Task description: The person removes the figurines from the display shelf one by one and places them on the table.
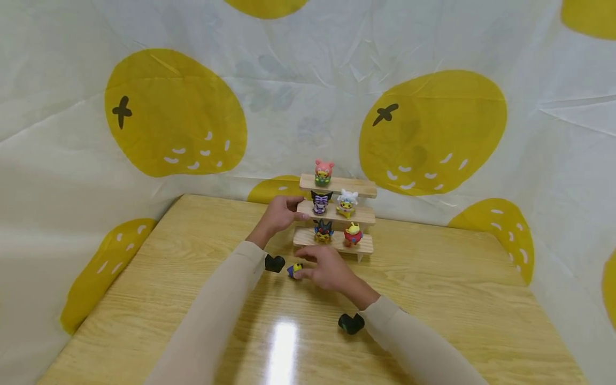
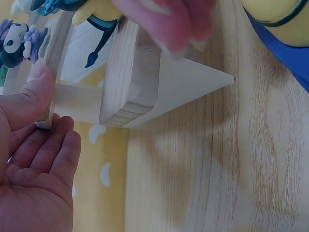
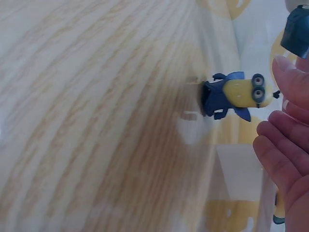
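My left hand (image 1: 281, 215) grips the left end of the middle plank of a three-tier wooden display shelf (image 1: 360, 216). In the left wrist view the thumb lies on top of that plank, fingers below. A small yellow-and-blue minion figurine (image 3: 236, 95) stands upright on the table in front of the shelf's lowest step. My right hand (image 1: 327, 267) is close over the minion, with thumb and fingers apart by its head. On the shelf, a black-eared purple figurine (image 1: 320, 203) is nearest the left hand, and a dark-eared figurine (image 1: 323, 231) sits one step below.
A pink figurine (image 1: 324, 172) occupies the top tier. Farther right are a white-topped figurine (image 1: 347, 203) on the middle tier and a red-and-yellow figurine (image 1: 353, 234) on the bottom one. Behind the wooden table (image 1: 433, 299) hangs a white cloth (image 1: 308, 123) with yellow fruit prints.
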`<state>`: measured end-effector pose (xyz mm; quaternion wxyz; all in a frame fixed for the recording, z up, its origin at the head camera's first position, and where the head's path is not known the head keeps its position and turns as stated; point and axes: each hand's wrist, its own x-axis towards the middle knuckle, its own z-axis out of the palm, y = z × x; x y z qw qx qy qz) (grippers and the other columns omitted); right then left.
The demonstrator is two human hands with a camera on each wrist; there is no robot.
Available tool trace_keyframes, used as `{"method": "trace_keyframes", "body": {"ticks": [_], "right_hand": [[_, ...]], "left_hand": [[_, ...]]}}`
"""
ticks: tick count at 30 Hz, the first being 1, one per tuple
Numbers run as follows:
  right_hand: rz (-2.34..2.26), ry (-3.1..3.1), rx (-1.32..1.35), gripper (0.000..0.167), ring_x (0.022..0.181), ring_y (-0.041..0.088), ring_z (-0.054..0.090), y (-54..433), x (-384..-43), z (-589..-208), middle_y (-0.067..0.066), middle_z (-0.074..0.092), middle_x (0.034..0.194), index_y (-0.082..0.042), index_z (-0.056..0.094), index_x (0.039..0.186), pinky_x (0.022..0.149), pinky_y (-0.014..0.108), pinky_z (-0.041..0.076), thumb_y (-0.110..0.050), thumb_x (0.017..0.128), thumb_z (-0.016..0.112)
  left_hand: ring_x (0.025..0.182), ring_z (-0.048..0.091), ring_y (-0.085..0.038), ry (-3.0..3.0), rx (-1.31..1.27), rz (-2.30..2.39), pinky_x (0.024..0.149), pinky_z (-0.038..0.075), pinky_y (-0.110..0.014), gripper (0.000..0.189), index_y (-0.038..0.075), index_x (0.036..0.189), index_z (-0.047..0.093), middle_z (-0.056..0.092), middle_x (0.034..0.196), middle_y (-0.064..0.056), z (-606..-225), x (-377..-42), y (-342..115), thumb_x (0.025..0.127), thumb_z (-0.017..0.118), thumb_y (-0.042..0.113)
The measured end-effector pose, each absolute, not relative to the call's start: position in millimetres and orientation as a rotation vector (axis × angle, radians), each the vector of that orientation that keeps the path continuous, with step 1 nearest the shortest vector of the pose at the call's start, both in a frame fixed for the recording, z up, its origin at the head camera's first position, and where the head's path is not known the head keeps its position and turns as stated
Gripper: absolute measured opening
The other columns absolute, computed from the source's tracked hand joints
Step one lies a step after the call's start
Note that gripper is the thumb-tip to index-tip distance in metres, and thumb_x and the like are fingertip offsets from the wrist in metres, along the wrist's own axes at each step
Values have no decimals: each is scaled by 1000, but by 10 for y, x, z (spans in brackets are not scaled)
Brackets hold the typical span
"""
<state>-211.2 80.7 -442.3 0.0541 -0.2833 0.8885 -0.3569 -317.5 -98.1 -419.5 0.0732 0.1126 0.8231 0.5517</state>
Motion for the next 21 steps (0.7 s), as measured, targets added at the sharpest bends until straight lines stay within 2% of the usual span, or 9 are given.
{"method": "trace_keyframes", "body": {"ticks": [6, 11, 14, 21], "right_hand": [[-1064, 2740, -940, 38, 118, 33, 72, 842, -2058, -4311, 14, 76, 126, -2, 75, 124, 100, 50, 59, -19, 91, 82], [-1185, 2745, -918, 33, 116, 29, 74, 875, -2013, -4185, 13, 78, 121, -4, 78, 121, 99, 48, 60, -14, 89, 83], [-1286, 2760, -936, 31, 110, 28, 77, 906, -1985, -4107, 13, 80, 115, -6, 80, 117, 94, 45, 62, -11, 87, 84], [-1524, 2688, -890, 28, 103, 35, 78, 980, -1954, -3934, 19, 80, 112, 2, 79, 114, 85, 32, 65, -4, 87, 83]], "left_hand": [[143, 55, -31, 2457, 329, 1668, 117, 48, -46, 64, 2, 153, 52, 55, 156, -13, -4200, -3162, -995, 96, 77, 15], [142, 57, -31, 2477, 316, 1652, 116, 49, -45, 64, 3, 152, 54, 57, 154, -14, -4205, -3173, -1007, 95, 78, 16], [142, 57, -30, 2474, 329, 1652, 116, 49, -45, 63, 3, 152, 54, 57, 154, -13, -4197, -3184, -1001, 95, 78, 17], [142, 56, -30, 2452, 338, 1670, 115, 50, -45, 64, 1, 152, 52, 57, 155, -14, -4177, -3178, -990, 95, 78, 13]]}}
